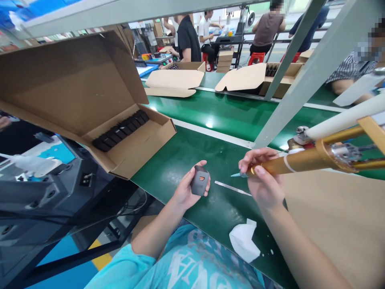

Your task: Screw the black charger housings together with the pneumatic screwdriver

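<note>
My left hand (188,188) is closed round a small black plastic case (199,181), whose upper face has an opening with copper-coloured strips. My right hand (264,176) grips a gold-coloured glue dispenser (296,160) near its front end. The dispenser's pale blue tapered nozzle (236,175) points left towards the black case, with a gap between them. Between my hands a thin metal strip (231,187) lies on the green work surface (168,172). A crumpled white tissue (245,241) lies nearer to me, with small white specks beside it.
An open cardboard box (150,146) at the left holds a row of several black cases (122,130). Grey metal posts (288,100) cross the right side. A brown cardboard sheet (337,216) lies at the right. Several people sit beyond the green conveyor belt (207,112). Dark machinery (54,200) stands left.
</note>
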`<state>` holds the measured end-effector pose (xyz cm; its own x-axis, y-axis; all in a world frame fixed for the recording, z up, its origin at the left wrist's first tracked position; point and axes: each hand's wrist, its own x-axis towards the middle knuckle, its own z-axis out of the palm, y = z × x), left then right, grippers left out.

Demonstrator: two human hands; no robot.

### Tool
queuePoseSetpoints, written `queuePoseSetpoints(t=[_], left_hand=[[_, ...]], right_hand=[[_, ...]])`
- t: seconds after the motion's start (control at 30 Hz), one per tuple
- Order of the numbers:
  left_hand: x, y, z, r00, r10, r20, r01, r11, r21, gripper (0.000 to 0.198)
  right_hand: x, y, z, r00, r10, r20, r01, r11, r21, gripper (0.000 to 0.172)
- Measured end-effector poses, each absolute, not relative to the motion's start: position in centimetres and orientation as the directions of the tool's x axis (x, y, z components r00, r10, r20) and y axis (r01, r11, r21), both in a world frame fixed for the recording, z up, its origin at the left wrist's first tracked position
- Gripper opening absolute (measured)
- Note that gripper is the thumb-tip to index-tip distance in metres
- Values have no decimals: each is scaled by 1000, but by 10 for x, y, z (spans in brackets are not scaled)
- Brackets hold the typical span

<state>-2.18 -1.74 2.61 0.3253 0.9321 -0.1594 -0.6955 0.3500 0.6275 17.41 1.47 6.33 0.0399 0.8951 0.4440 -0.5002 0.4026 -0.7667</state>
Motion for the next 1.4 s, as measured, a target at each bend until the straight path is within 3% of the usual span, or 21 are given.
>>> queuePoseSetpoints(t=[0.37, 0.6, 0.87, 1.0, 1.13, 1.3, 1.4], left_hand=[[-20, -18, 31, 351, 936, -3, -685, 259, 681, 46], [-15, -17, 41, 184, 935, -302, -636, 348, 689, 37], [-21, 29, 42, 114, 922, -371, -559, 368, 743, 32], [-30, 106, 47, 39, 942, -334, -440, 316, 840, 51], [-25, 152, 58, 40, 961, -275, -448, 263, 855, 42], [-2, 123, 75, 231, 971, -66, -569, 190, 800, 40], [6, 97, 86, 318, 947, -54, -606, 247, 756, 37]], right_hand=[[179, 20, 62, 78, 894, 441, -495, 419, -761, 22], [183, 23, 60, 90, 896, 436, -476, 423, -771, 23], [186, 28, 57, 116, 901, 418, -460, 422, -781, 24], [190, 33, 54, 142, 904, 402, -462, 420, -781, 23], [195, 36, 51, 160, 909, 384, -454, 413, -789, 23], [201, 38, 49, 177, 907, 382, -437, 420, -795, 22], [203, 38, 50, 174, 909, 379, -431, 416, -800, 21]])
